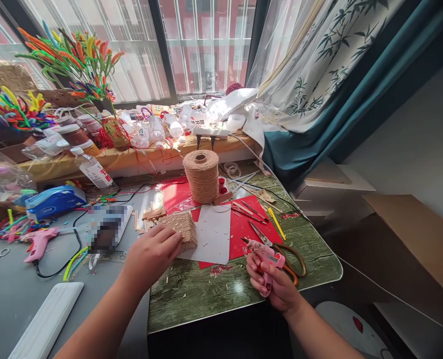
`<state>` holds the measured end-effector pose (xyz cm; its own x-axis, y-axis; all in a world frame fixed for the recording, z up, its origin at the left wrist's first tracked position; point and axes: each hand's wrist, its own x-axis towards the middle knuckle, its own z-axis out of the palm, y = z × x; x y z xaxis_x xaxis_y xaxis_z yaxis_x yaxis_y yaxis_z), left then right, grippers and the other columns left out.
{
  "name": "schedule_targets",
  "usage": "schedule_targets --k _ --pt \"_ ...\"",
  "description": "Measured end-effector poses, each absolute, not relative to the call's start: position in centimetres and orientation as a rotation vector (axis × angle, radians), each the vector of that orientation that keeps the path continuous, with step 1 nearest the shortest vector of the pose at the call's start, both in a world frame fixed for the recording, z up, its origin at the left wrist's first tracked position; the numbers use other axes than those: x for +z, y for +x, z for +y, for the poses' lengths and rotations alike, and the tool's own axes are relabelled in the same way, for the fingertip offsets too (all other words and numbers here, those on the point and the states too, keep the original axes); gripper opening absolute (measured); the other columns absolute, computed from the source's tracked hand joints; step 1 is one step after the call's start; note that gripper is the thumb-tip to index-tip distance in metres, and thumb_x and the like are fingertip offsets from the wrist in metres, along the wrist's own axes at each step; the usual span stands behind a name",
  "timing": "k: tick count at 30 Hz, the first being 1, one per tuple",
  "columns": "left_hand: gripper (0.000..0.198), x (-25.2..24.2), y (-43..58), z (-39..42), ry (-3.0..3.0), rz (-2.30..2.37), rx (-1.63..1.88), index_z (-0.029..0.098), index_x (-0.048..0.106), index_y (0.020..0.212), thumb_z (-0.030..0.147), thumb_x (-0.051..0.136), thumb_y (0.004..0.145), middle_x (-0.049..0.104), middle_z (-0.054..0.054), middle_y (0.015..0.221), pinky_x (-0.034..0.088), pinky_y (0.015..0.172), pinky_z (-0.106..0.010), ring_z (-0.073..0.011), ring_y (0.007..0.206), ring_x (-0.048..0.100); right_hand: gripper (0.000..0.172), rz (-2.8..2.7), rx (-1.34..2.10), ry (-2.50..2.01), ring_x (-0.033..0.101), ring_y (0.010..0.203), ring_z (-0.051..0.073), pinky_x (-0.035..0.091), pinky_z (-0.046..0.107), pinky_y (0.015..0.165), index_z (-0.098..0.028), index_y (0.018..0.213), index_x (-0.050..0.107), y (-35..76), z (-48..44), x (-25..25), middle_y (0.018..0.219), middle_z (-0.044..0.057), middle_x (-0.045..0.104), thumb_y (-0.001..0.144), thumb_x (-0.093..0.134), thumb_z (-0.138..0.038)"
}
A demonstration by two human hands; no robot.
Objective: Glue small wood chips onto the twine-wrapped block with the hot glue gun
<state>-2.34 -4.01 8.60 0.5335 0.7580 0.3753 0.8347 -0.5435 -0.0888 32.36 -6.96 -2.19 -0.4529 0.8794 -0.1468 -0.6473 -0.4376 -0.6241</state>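
Observation:
My right hand is wrapped around the handle of a pink hot glue gun, its nozzle pointing up and to the left. Curled over the near left side of a small block-shaped piece covered in twine is my left hand; its thumb is hidden. That piece stands on a white sheet, which lies over red paper. Behind it rises a large spool of brown twine. Scissors with brown handles lie just behind the glue gun, partly covered by it.
A yellow craft knife and pencils lie on the right. Wood strips are left of the twine piece. Further left are a second pink glue gun, a blue tape dispenser and a white keyboard-like bar. A power strip sits on the sill.

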Motion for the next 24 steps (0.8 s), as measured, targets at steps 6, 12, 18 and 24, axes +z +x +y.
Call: schedule_targets --k 6,12,18,24 --pt "0.012 10.2 -2.2 -3.7 -2.617 -1.160 -0.149 0.021 0.070 0.100 0.020 0.058 0.099 0.070 -0.007 0.094 0.052 0.077 -0.039 -0.0251 0.088 0.062 0.025 -0.609 1.984 -0.565 0.025 0.057 0.008 0.028 0.016 0.040 -0.020 0.086 0.060 32.2 -7.0 -1.9 0.083 -0.001 0.044 0.087 0.079 -0.037" --pt "0.022 10.5 -2.2 -4.2 -2.615 -1.126 -0.072 0.019 0.070 0.110 0.010 0.058 0.094 0.072 -0.009 0.103 0.054 0.077 -0.043 -0.0285 0.095 0.065 0.023 -0.617 2.007 -0.557 0.025 0.056 0.008 0.027 0.017 0.040 -0.020 0.088 0.061 32.4 -6.9 -2.3 0.081 -0.001 0.045 0.089 0.077 -0.037" --pt "0.024 9.7 -4.0 -4.1 -2.665 -1.238 -0.330 0.021 0.068 0.119 0.018 0.058 0.098 0.075 -0.008 0.118 0.056 0.090 -0.044 -0.0271 0.106 0.068 0.019 -0.627 2.006 -0.511 0.026 0.056 0.007 0.026 0.017 0.040 -0.020 0.091 0.063 32.5 -6.9 -2.7 0.084 0.000 0.046 0.092 0.074 -0.035" --pt "0.031 9.1 -4.3 -4.1 -2.660 -1.383 -0.511 0.021 0.064 0.129 0.018 0.055 0.099 0.075 -0.010 0.116 0.056 0.090 -0.042 -0.0257 0.103 0.069 0.018 -0.624 1.998 -0.505 0.027 0.058 0.007 0.027 0.017 0.041 -0.019 0.092 0.064 32.5 -6.9 -2.9 0.087 0.000 0.046 0.092 0.074 -0.034"
